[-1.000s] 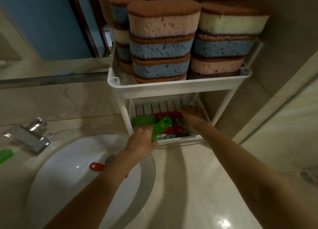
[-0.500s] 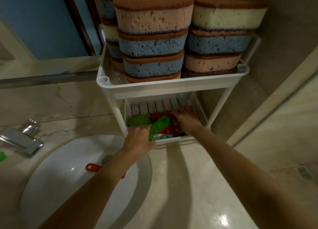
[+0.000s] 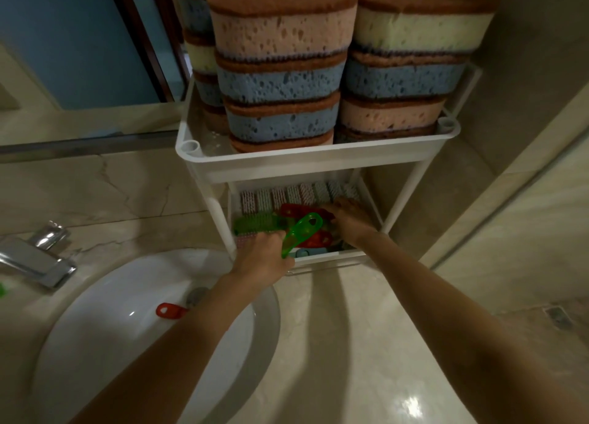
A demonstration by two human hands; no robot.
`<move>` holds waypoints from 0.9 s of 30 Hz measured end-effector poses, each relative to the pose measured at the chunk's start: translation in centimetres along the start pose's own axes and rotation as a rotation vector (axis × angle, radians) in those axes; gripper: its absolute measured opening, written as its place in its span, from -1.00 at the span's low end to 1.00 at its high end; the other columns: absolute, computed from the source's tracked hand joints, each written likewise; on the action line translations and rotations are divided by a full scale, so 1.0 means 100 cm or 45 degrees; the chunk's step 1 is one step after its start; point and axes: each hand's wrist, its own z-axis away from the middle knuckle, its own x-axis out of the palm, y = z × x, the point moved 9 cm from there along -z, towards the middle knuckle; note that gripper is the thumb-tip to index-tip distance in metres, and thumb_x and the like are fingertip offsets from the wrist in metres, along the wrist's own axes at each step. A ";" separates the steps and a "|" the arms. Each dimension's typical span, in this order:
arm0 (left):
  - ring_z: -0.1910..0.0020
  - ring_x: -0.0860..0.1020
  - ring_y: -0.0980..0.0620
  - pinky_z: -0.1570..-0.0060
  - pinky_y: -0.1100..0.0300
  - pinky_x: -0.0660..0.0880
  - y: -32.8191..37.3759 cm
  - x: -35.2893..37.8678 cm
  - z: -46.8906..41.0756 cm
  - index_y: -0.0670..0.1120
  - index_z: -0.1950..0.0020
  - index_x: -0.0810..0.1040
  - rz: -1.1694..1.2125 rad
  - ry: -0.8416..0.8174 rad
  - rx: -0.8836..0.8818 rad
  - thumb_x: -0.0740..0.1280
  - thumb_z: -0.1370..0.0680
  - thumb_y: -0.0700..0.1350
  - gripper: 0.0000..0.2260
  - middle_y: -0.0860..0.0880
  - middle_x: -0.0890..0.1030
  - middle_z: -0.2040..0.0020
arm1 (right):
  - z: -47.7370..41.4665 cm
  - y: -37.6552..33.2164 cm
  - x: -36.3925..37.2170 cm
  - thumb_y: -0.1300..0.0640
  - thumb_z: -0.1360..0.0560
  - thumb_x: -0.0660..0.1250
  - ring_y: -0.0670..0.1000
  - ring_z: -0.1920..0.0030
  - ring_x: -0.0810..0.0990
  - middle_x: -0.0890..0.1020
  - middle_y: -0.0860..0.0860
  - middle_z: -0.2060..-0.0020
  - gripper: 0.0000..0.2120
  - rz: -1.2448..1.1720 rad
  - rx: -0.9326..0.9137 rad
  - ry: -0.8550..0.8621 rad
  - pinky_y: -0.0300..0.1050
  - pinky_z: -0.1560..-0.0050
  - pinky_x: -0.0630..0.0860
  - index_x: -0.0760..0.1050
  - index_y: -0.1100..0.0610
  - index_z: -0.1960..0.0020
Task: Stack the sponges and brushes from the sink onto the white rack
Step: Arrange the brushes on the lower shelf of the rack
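The green brush sits in our left hand, which grips it at the neck: the bristle head points toward the left wall of the lower tray and the looped handle rises over the tray's front edge. We judge that this grip keeps the head level so that it can be laid beside the brushes already in the tray. Our right hand reaches into the right half of the same tray with fingers spread over the red brushes; we cannot tell whether it grasps one or only presses them aside to make room. A row of bristle heads lines the tray's rear wall. Above, the upper tray of the white rack carries sponges in tight stacks, which leaves only the lower tray for brushes. One red brush lies in the sink near the drain, so the task is not complete.

Against the frame half a second back, the two hands and the green brush keep almost the same pose in the tray; the view is slightly lower and the tap sits a little higher in it.
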 end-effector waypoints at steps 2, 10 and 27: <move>0.09 0.57 -0.11 0.18 0.16 0.43 0.000 -0.001 0.000 -0.07 0.14 0.44 -0.006 0.005 0.004 0.31 -0.48 -0.13 -0.94 -0.05 0.50 0.19 | -0.001 0.000 0.000 -0.01 -0.53 0.23 0.19 -0.43 0.20 0.24 0.10 -0.43 -0.53 -0.050 0.008 0.000 0.14 -0.43 0.22 0.24 -0.08 -0.42; 0.09 0.57 -0.08 0.17 0.16 0.44 -0.006 -0.001 0.000 -0.15 0.05 0.53 0.021 0.037 0.000 0.31 -0.48 -0.13 -0.89 -0.05 0.52 0.18 | -0.012 0.004 -0.002 0.08 -0.55 0.22 0.19 -0.43 0.19 0.26 0.09 -0.42 -0.59 -0.061 0.034 -0.008 0.11 -0.44 0.22 0.33 -0.12 -0.38; 0.04 0.58 -0.15 0.12 0.08 0.49 0.011 -0.010 -0.020 -0.18 -0.02 0.52 0.095 0.131 -0.106 0.34 -0.48 -0.13 -0.83 -0.15 0.59 0.09 | 0.054 -0.011 -0.041 0.43 -0.46 0.19 0.12 -0.14 0.57 0.58 0.18 -0.16 -0.58 -1.085 0.059 0.390 -0.14 -0.16 0.48 0.41 0.25 -0.30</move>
